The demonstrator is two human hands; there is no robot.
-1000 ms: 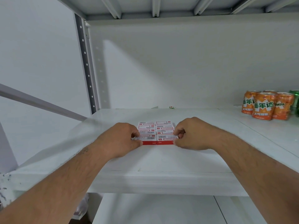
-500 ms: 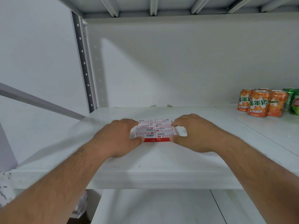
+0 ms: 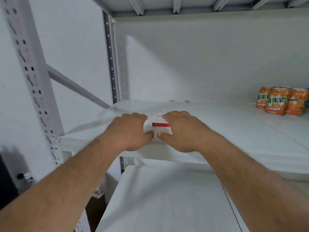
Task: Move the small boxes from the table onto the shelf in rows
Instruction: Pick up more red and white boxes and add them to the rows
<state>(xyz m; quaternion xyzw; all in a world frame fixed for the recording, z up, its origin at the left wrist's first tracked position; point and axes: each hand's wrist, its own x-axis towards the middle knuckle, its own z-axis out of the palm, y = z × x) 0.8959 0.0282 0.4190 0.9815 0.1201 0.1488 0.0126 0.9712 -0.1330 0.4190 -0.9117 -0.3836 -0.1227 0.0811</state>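
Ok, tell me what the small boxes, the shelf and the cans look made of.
Small boxes: likely thin printed cardboard, white and red with barcode-like labels, matte. Shelf: probably painted sheet metal, smooth white, hung on perforated uprights. Cans: seemingly aluminium drink cans, glossy orange print with a slight sheen, blurred at this range.

Cans: orange soda cans (image 3: 278,102) clustered at far right, upright
Upright: perforated grey post (image 3: 31,77), left
Scrap: small bit (image 3: 188,101) by back wall
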